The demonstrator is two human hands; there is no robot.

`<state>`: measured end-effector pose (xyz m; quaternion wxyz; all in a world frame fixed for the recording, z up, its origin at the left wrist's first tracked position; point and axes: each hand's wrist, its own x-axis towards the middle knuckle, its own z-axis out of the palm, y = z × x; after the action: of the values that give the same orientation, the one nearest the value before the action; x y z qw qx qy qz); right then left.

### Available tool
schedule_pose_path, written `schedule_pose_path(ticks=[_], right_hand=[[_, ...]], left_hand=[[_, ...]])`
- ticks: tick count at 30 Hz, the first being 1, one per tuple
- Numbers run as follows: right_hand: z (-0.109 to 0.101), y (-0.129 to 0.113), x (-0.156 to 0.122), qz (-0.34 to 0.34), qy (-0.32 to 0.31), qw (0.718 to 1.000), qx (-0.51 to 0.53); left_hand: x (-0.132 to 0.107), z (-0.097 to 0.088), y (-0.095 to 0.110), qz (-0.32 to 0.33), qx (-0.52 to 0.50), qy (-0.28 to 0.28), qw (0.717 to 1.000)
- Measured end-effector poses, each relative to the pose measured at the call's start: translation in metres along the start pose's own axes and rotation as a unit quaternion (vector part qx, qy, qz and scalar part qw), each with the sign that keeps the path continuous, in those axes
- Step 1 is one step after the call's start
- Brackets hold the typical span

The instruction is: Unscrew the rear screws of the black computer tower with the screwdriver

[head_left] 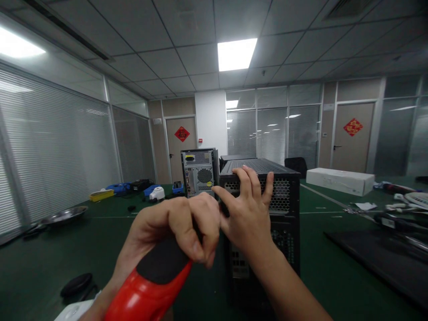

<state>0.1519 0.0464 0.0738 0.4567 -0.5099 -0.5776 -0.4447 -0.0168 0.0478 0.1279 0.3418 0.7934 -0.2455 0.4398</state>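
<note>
Head view: your left hand [170,227] grips a red-and-black electric screwdriver [150,285] at 7 o'clock. Your right hand [249,209], fingers spread, rests on the black PC case [281,196] at centre.

A second computer case [199,172] stands behind and left of the near computer case [267,209].

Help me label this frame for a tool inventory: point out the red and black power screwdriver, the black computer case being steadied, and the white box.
red and black power screwdriver [157,278]: head view, on its handle.
black computer case [284,196]: head view, on its perforated rear panel.
white box [339,180]: head view, on its long side.
</note>
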Motion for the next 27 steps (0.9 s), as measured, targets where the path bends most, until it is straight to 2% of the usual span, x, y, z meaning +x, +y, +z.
schedule_pose_path(ticks=[4, 9, 12, 16, 20, 25, 27], right_hand=[[0.0003, 0.0005, -0.0001, 0.001, -0.001, 1.000, 0.001], [0.0004, 0.0007, 0.0002, 0.000, 0.003, 1.000, 0.001], [-0.0004, 0.0003, 0.0002, 0.001, -0.001, 1.000, 0.006], [-0.0012, -0.0001, 0.0003, 0.001, 0.001, 1.000, 0.011], [-0.0011, -0.0004, 0.0007, 0.001, 0.004, 1.000, 0.008], [-0.0011, -0.0006, 0.0006, 0.002, 0.001, 1.000, 0.007], [-0.0011, -0.0005, 0.0007, 0.002, 0.001, 1.000, 0.005]], left_hand=[[0.0018, -0.0018, 0.0049, 0.009, 0.054, 0.010, 0.998], [0.0023, -0.0040, 0.0022, 0.022, 0.041, -0.037, 0.998], [0.0004, 0.0002, 0.0010, 0.016, 0.031, -0.022, 0.999], [-0.0044, 0.0047, -0.0011, -0.013, -0.024, 0.025, 0.999], [-0.0039, 0.0022, -0.0026, 0.000, -0.045, 0.025, 0.999], [0.0007, -0.0041, -0.0021, 0.034, 0.026, -0.007, 0.999], [-0.0008, -0.0053, -0.0031, 0.036, 0.025, 0.007, 0.999]])
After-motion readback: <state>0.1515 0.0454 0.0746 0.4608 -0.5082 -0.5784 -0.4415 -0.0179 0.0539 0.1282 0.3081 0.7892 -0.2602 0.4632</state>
